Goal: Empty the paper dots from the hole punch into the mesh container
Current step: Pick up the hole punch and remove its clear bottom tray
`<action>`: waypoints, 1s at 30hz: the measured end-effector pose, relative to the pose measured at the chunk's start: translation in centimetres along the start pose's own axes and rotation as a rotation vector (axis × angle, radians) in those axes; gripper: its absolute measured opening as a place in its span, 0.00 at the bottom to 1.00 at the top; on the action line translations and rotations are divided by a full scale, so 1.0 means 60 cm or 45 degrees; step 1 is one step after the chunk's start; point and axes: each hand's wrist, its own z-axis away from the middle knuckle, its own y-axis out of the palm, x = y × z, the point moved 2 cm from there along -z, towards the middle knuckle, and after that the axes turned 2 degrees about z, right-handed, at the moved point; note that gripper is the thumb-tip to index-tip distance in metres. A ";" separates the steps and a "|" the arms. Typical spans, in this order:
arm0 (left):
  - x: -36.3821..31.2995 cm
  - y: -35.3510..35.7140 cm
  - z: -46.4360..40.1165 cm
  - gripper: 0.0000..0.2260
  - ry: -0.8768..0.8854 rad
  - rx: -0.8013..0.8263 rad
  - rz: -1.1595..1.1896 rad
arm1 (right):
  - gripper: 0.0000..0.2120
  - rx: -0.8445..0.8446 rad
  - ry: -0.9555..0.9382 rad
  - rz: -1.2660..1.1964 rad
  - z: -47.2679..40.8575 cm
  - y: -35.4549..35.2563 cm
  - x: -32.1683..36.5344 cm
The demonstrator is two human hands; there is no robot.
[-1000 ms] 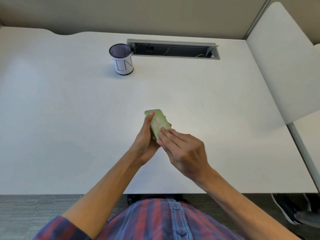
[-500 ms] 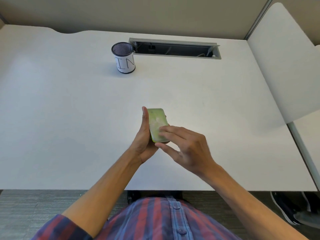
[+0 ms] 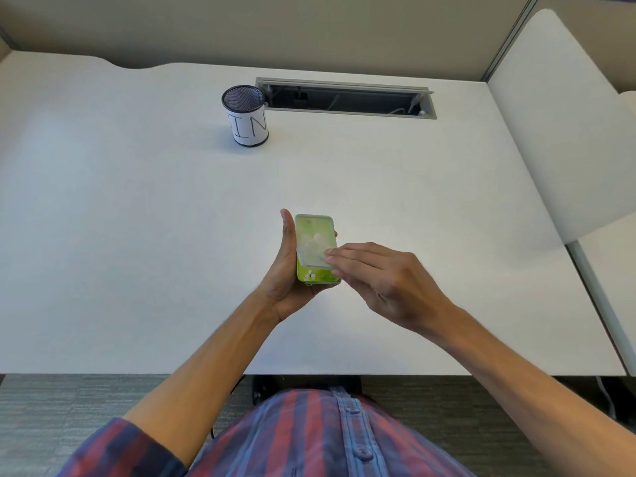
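Note:
A green hole punch (image 3: 315, 247) is held upside down above the middle of the white desk, its clear bottom cover facing me. My left hand (image 3: 287, 270) grips it from the left and underneath. My right hand (image 3: 382, 280) has its fingertips on the near right part of the clear cover, which sits shifted away from the near end. White paper dots show in the uncovered green strip at that end. The black mesh container (image 3: 246, 115), with a white paper label, stands upright far back on the desk, well away from both hands.
A white desk (image 3: 137, 235) spreads out around the hands. An open cable slot (image 3: 347, 99) lies at the back, right beside the mesh container. A second white desk (image 3: 557, 132) adjoins on the right. The near desk edge runs just above my shirt.
The punch has turned from tilted to lying lengthwise away from me. The clear cover has shifted away from the near end, exposing dots there. My right fingers have moved along it.

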 end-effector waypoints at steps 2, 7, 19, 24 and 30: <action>0.004 0.000 0.002 0.35 -0.009 -0.004 0.009 | 0.09 -0.055 -0.060 0.081 -0.005 -0.004 0.003; 0.008 0.006 0.004 0.36 -0.030 0.003 0.014 | 0.07 -0.190 -0.223 0.256 -0.014 -0.012 0.005; 0.003 0.004 0.003 0.36 -0.015 0.001 -0.036 | 0.07 -0.517 0.278 -0.135 -0.026 -0.047 -0.049; 0.003 0.008 0.002 0.35 -0.024 -0.011 -0.012 | 0.06 -0.738 0.775 -0.610 -0.015 -0.047 -0.063; 0.004 0.011 -0.001 0.34 -0.042 -0.008 -0.017 | 0.07 -0.803 0.867 -0.785 -0.016 -0.039 -0.048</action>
